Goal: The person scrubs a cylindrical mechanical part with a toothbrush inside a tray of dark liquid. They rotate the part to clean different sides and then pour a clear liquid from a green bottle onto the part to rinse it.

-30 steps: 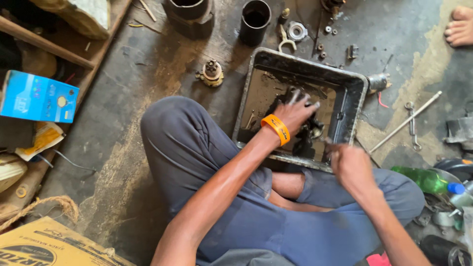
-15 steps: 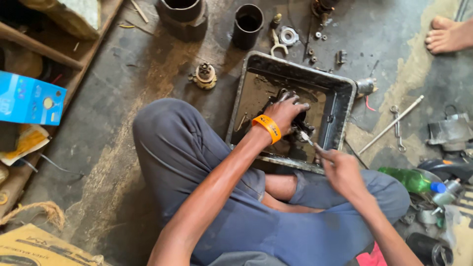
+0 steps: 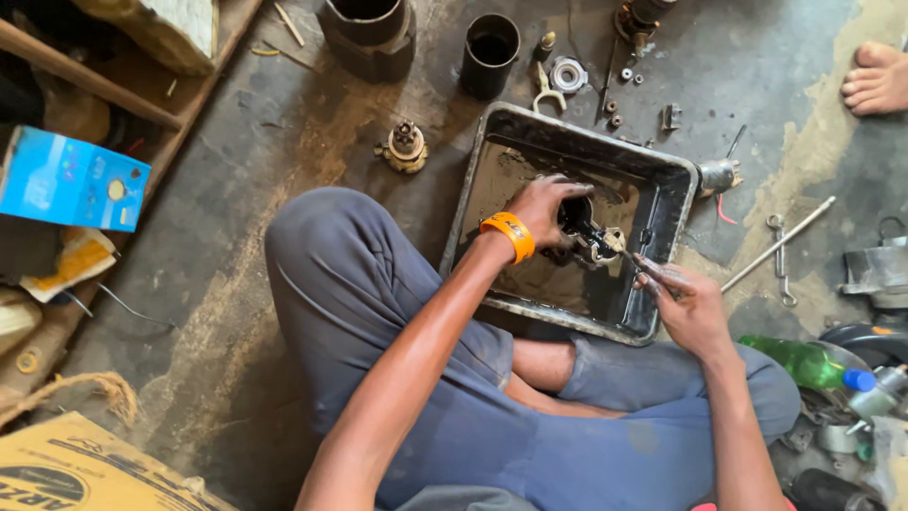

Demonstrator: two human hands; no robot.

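I sit cross-legged over a black metal tray [image 3: 672, 189] holding dark oily liquid. My left hand [image 3: 544, 206], with an orange band on its wrist, grips a greasy round machine part [image 3: 588, 235] inside the tray. My right hand [image 3: 683, 301] holds a thin brush-like tool [image 3: 626, 254] whose tip touches that part. Both hands are smeared with oil.
Two dark metal cylinders [image 3: 490, 52] stand beyond the tray, with a brass part [image 3: 405, 147], a bearing [image 3: 568, 75] and small bolts nearby. A long rod [image 3: 780, 243] and a wrench lie at the right. A green bottle [image 3: 804, 361], a blue box [image 3: 66, 180] and another person's bare foot [image 3: 875, 80] are around.
My right hand has moved up from my lap to the tray's near edge, bringing the tool against the part. My left hand has turned the part slightly.
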